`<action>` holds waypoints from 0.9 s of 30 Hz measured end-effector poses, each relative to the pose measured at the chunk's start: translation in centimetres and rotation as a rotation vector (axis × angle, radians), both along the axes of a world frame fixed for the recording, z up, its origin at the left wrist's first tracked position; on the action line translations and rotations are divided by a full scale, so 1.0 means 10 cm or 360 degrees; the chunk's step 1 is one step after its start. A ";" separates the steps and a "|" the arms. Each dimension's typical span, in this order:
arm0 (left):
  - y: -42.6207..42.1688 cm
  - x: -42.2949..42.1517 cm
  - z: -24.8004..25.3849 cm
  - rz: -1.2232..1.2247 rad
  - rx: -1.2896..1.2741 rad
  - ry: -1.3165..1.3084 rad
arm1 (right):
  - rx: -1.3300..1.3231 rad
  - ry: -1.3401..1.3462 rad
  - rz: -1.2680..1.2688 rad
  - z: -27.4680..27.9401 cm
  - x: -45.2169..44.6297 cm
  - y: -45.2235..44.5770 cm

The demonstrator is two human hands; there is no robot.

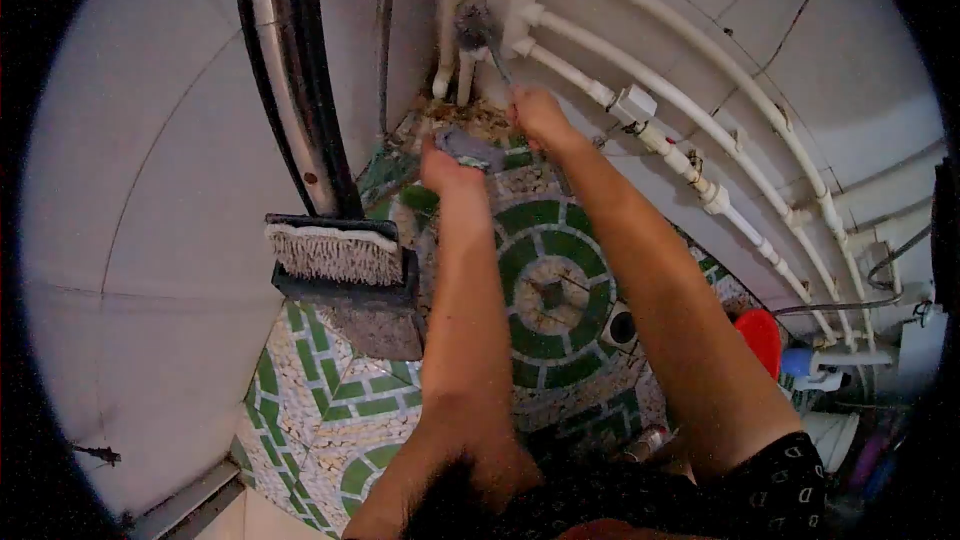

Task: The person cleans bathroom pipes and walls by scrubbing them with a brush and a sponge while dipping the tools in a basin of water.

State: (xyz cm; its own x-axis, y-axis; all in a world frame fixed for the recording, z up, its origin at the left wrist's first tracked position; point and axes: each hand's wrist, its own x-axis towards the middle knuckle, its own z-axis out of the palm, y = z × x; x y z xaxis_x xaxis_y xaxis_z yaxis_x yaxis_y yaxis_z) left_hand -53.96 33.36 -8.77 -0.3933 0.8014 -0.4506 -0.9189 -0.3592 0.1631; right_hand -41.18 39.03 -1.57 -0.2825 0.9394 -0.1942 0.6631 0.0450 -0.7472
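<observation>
My right hand (541, 120) is closed round the thin handle of a brush with a round, dark grey, fuzzy head (476, 28). That head is up against the white pipes in the corner, near a pipe joint. Lower and to the left, my left hand (450, 168) has its fingers wrapped on a crumpled grey cloth (470, 148), held low over the corner floor. Brown dirt (468, 112) marks the floor where the pipes come down.
A mop head with white strands (335, 253) leans by the left wall, below a shiny metal column (290, 80). White pipes (700, 120) curve along the right wall. The green-patterned floor (560, 240) has a round drain (621, 326). A red object (760, 340) stands at right.
</observation>
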 end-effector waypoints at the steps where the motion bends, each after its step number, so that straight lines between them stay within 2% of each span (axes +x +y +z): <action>1: -0.03 -0.02 -0.03 0.0017 -0.0026 0.0000 | 0.0051 0.0013 -0.0090 0.10 -0.09 -0.09; 4: -0.07 -0.15 -0.04 0.0038 -0.0016 0.0015 | 0.1088 -0.0403 0.0474 -0.54 0.55 -0.09; 5: -0.09 -0.18 -0.04 0.0025 0.0024 0.0022 | 0.0948 -0.0595 0.0328 -0.75 0.77 -0.17; 7: -0.15 -0.09 -0.02 0.0000 0.0036 0.0015 | 0.0768 -0.0612 0.0133 -1.34 1.36 -0.39; 9: -0.13 -0.11 0.11 0.0046 0.0031 0.0022 | 0.0350 -0.0145 -0.0186 -1.38 1.42 -0.58; 11: -0.04 -0.16 -0.06 0.0092 0.0036 0.0009 | -0.0527 0.0367 -0.0764 -0.54 1.22 -1.09; 13: -0.02 -0.12 -0.13 0.0079 0.0001 -0.0015 | -0.0916 0.0899 -0.0675 -0.02 0.79 -1.18; 14: -0.04 -0.11 -0.06 0.0070 -0.0026 -0.0033 | -0.1096 0.1176 -0.0611 0.08 0.55 -1.10; 17: -0.07 -0.03 0.05 0.0046 -0.0007 -0.0060 | -0.1272 0.1643 -0.0681 -0.29 0.14 -0.55; 19: -0.06 -0.02 0.06 0.0049 -0.0081 -0.0032 | -0.1472 0.1925 -0.0532 -0.16 -0.01 -0.47; 22: -0.01 -0.04 0.11 0.0113 -0.0232 0.0023 | -0.1243 0.1707 -0.0668 0.33 -0.02 -0.97; 25: -0.07 0.08 0.15 0.0099 -0.0246 0.0099 | -0.1215 0.1717 -0.0895 0.29 -0.14 -0.56; 27: -0.03 0.15 0.18 0.0126 -0.0319 0.0146 | -0.1255 0.1730 -0.0750 0.28 -0.16 -0.54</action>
State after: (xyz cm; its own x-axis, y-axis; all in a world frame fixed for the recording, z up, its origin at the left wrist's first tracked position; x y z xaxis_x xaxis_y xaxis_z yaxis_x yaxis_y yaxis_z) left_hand -52.43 33.06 -6.95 -0.4981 0.6645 -0.5571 -0.8671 -0.3819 0.3198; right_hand -42.79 33.61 1.24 -0.3240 0.7357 -0.5948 -0.4117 -0.6757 -0.6116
